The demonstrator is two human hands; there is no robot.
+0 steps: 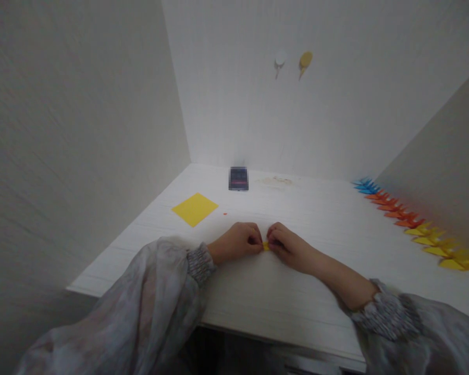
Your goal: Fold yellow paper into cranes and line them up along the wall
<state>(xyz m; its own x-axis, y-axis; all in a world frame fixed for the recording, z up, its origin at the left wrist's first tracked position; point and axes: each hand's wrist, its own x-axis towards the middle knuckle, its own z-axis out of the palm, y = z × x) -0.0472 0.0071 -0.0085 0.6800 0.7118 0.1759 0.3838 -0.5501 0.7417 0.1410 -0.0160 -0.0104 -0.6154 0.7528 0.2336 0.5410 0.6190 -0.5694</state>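
Observation:
Both hands meet near the middle of the white table, pinching a small piece of folded yellow paper (266, 246) between them. My left hand (243, 239) is closed on its left end. From the other side, my right hand (287, 244) grips the right end with bent fingers. Most of the folded paper is hidden by the fingers, so its shape cannot be made out. A flat square sheet of yellow paper (195, 209) lies to the left, beyond my left wrist.
A row of folded paper figures, blue (366, 186), orange (394, 208) and yellow (440, 245), lines the right wall. A dark, blurred-out device (238, 178) sits at the back. An orange scrap (225, 214) lies on the table (316, 312). Two hooks (305, 60) are on the back wall.

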